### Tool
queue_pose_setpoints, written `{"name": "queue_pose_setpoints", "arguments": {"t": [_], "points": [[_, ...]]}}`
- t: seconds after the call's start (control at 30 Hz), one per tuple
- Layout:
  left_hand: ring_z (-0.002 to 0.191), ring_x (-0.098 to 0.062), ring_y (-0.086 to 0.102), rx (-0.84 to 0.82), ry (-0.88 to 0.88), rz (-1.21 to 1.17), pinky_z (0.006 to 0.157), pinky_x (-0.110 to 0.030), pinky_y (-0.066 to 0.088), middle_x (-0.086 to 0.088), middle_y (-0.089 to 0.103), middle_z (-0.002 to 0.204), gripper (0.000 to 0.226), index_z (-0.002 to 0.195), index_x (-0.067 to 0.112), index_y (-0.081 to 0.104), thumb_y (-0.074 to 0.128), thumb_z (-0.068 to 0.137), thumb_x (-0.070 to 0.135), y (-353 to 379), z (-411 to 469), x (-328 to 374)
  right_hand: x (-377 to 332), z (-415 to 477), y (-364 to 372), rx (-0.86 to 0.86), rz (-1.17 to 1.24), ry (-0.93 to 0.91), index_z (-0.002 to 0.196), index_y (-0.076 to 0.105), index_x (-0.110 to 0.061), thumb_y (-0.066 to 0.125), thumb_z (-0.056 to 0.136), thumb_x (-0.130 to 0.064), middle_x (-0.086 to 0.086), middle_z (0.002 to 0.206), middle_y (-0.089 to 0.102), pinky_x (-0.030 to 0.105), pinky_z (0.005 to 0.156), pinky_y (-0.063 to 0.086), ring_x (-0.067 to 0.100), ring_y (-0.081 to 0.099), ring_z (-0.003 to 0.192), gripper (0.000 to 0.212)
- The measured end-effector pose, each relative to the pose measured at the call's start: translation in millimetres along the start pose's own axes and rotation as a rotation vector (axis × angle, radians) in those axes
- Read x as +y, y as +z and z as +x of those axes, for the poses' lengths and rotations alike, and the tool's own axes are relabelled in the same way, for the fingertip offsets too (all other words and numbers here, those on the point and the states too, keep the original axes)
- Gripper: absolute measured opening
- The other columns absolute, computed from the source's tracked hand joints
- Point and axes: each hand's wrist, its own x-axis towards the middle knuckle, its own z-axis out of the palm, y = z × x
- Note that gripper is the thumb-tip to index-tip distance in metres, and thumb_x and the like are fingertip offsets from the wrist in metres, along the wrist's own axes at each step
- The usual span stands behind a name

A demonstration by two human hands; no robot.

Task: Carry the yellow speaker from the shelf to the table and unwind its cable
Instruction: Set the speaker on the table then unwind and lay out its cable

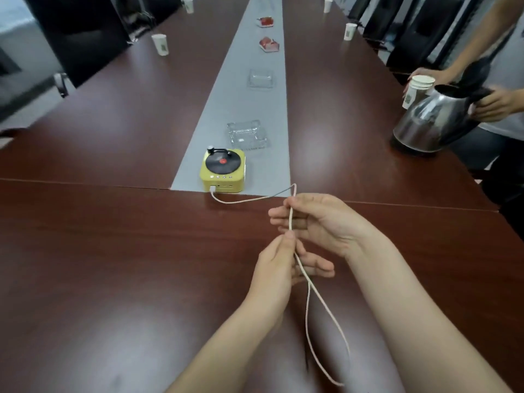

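Yellow speaker (223, 170) sat on the tabletop (113, 236), plugged in. Both grips, left hand (279, 265) and right hand (317, 222), pinched the cable (312, 302); I figured feeding that loop out slowly avoided tugging the plug.

I can't read the speaker (223, 170) button icons, too small. Cable (326, 316) free end isn't findable; loop blurs at 6 o'clock. Person (490, 89) at 2 o'clock is cut by the frame edge. Far cup (160, 44) prints at 11 are unreadable.
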Motion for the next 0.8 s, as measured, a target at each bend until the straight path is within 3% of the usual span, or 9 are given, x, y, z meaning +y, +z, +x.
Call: {"name": "queue_pose_setpoints", "arguments": {"t": [0.2, 0.33, 0.47, 0.67, 0.8], "points": [[0.051, -0.021, 0.07, 0.061, -0.043, -0.047, 0.051, -0.018, 0.052, -0.011, 0.071, 0.057, 0.035, 0.071, 0.011, 0.043, 0.03, 0.101, 0.025, -27, -55, 23, 6, -6, 50, -0.001, 0.132, -0.06, 0.078, 0.053, -0.009, 0.045, 0.095, -0.011, 0.006, 0.064, 0.075, 0.027, 0.069, 0.058, 0.017, 0.073, 0.062, 0.019], [0.049, -0.019, 0.07, 0.112, -0.051, -0.073, 0.051, -0.019, 0.054, -0.011, 0.071, 0.056, 0.033, 0.073, 0.01, 0.046, 0.033, 0.101, 0.024, -46, -92, 30, 16, -9, 76, 0.036, 0.151, -0.063, 0.076, 0.053, -0.01, 0.045, 0.096, -0.012, 0.004, 0.064, 0.075, 0.027, 0.068, 0.057, 0.014, 0.073, 0.061, 0.022], [0.054, -0.016, 0.071, 0.143, -0.068, 0.0, 0.063, -0.023, 0.054, -0.007, 0.072, 0.058, 0.031, 0.077, 0.012, 0.048, 0.034, 0.101, 0.025, -65, -121, 29, 32, -14, 96, 0.068, 0.18, -0.019, 0.076, 0.048, -0.016, 0.043, 0.097, -0.015, 0.001, 0.065, 0.075, 0.032, 0.08, 0.05, 0.012, 0.073, 0.061, 0.021], [0.049, -0.009, 0.069, 0.191, -0.103, 0.08, 0.052, -0.014, 0.051, -0.001, 0.07, 0.052, 0.029, 0.079, 0.013, 0.048, 0.035, 0.101, 0.025, -89, -154, 24, 60, -31, 114, 0.063, 0.221, 0.067, 0.077, 0.052, -0.018, 0.043, 0.097, -0.021, -0.001, 0.068, 0.076, 0.031, 0.073, 0.048, 0.01, 0.073, 0.064, 0.022], [0.051, -0.008, 0.07, 0.208, -0.089, 0.157, 0.056, -0.015, 0.05, 0.001, 0.071, 0.053, 0.028, 0.08, 0.015, 0.049, 0.035, 0.101, 0.027, -96, -166, 19, 79, -46, 135, 0.048, 0.13, 0.104, 0.08, 0.051, -0.018, 0.044, 0.097, -0.02, -0.003, 0.066, 0.075, 0.029, 0.072, 0.047, 0.008, 0.072, 0.061, 0.019]]}}
